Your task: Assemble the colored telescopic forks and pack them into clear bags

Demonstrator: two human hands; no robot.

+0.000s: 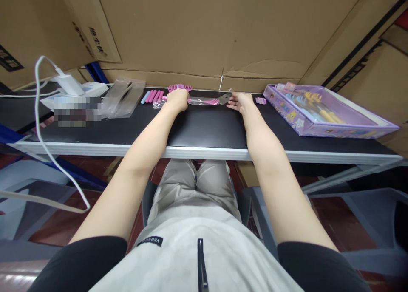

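Note:
A narrow clear plastic bag [204, 101] with a pink toothed piece, like a comb or brush, lies across the dark tabletop. Curled over its left part is my left hand [179, 98], closed, its fingertips mostly hidden. At the bag's right end, my right hand [240, 101] pinches the transparent flap [225, 98], with the lower fingers stretched leftward. Just behind my left hand rests a pink bristled hairbrush head [180, 87]. To the left are several pink handle-like sticks [155, 96] and a light blue one [145, 97].
Flat clear bags [123, 98] lie at the left, beside a white power strip [92, 89] with a plugged-in charger [72, 84] and looping cable. A small pink packet [260, 100] sits right of my hand. Farther right stands a purple display box [306, 128]. Cardboard [204, 37] walls the back.

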